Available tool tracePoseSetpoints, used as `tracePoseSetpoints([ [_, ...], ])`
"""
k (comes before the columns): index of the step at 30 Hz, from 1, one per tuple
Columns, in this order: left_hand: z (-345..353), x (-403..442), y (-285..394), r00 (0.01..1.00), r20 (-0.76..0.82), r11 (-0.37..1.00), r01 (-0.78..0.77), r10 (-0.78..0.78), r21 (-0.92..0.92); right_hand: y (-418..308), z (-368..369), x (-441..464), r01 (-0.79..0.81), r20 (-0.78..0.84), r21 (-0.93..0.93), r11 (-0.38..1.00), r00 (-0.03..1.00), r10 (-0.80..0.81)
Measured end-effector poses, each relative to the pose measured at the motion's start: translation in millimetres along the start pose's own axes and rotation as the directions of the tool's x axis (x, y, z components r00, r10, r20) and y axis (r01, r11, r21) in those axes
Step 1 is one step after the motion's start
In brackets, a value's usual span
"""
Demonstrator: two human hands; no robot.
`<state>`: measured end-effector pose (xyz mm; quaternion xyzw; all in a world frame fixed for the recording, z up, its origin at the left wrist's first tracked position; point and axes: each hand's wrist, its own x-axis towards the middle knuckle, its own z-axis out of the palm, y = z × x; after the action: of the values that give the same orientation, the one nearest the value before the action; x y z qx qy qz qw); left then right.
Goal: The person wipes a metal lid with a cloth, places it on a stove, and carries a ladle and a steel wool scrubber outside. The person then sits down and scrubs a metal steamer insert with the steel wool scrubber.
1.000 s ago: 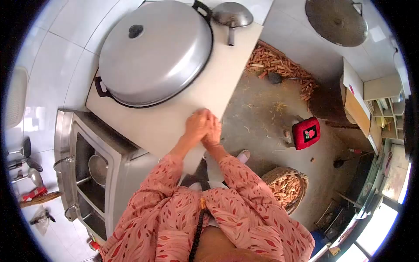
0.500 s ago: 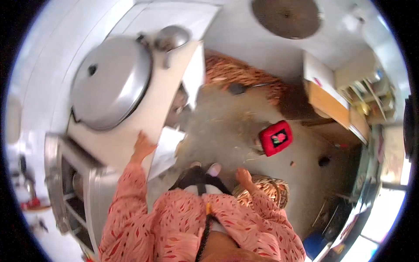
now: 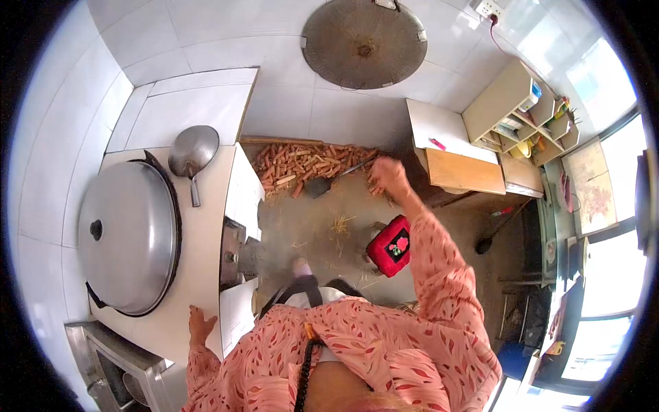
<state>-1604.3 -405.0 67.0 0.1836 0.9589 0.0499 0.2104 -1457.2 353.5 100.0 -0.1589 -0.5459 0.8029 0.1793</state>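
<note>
My left hand (image 3: 200, 324) rests on the pale stove top (image 3: 161, 336) near its front edge, fingers spread and holding nothing. Beyond it sits a big domed metal lid (image 3: 134, 237) with a dark knob. A metal dipper (image 3: 193, 152) lies face down behind the lid, its handle towards me. My right hand (image 3: 388, 176) is stretched out in mid-air over the floor. Its fingers point downward and are too blurred and foreshortened to read. Below that arm stands a stool with a red flowered cover (image 3: 390, 246), partly hidden by my sleeve.
Corncobs (image 3: 309, 163) are heaped against the back wall, with a black shovel (image 3: 319, 186) in front. A wooden board (image 3: 465, 172) lies on the low counter at right, beside a shelf unit (image 3: 504, 110). A metal cabinet (image 3: 123, 364) stands at lower left.
My view has swung to the left and straightened. My right hand has risen forward, away from the basket of cobs. My left hand still lies on the stove top, now nearer its front end.
</note>
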Motion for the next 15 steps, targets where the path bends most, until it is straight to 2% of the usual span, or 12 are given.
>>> tracePoseSetpoints([
  [1,-3,3,4,0.999,0.016,0.998,0.045,-0.044,-0.051,-41,0,27,0.091,0.006,-0.607,0.79,0.994,-0.109],
  [2,-8,2,7,0.996,0.033,0.991,0.09,-0.087,-0.102,-83,3,49,0.111,0.064,-0.961,0.252,0.98,-0.188],
  [3,-17,3,14,0.993,0.062,0.988,0.107,-0.101,-0.107,-119,6,72,0.091,0.097,-0.995,-0.043,0.976,-0.196],
  [4,-31,7,25,0.988,0.096,0.986,0.127,-0.117,-0.106,-152,7,96,0.054,0.089,-0.983,-0.174,0.975,-0.202],
  [5,-40,10,32,0.984,0.124,0.984,0.143,-0.129,-0.106,-182,6,119,0.016,0.062,-0.981,-0.193,0.97,-0.235],
  [6,-43,11,36,0.986,0.067,0.978,0.159,-0.152,-0.133,-210,6,141,-0.023,0.005,-0.995,-0.097,0.961,-0.277],
  [7,-42,13,41,0.985,0.006,0.971,0.173,-0.174,-0.165,-225,-5,162,0.041,-0.07,-0.961,0.273,0.921,-0.384],
  [8,-40,15,47,0.978,-0.056,0.962,0.187,-0.202,-0.201,-239,-16,184,0.191,-0.143,-0.795,0.576,0.863,-0.484],
  [9,-34,16,49,0.969,-0.126,0.958,0.181,-0.213,-0.221,-273,-1,198,0.14,-0.238,-0.745,0.652,0.857,-0.456],
  [11,-18,13,56,0.933,-0.268,0.95,0.167,-0.239,-0.264,-316,-14,247,0.138,-0.157,-0.889,0.436,0.803,-0.575],
  [14,-33,0,111,0.898,-0.219,0.846,0.244,-0.382,-0.473,-358,-35,325,0.172,-0.048,-0.959,0.224,0.683,-0.728],
  [15,3,0,87,0.916,-0.301,0.931,0.162,-0.265,-0.326,-372,-39,349,0.165,-0.041,-0.966,0.197,0.657,-0.753],
])
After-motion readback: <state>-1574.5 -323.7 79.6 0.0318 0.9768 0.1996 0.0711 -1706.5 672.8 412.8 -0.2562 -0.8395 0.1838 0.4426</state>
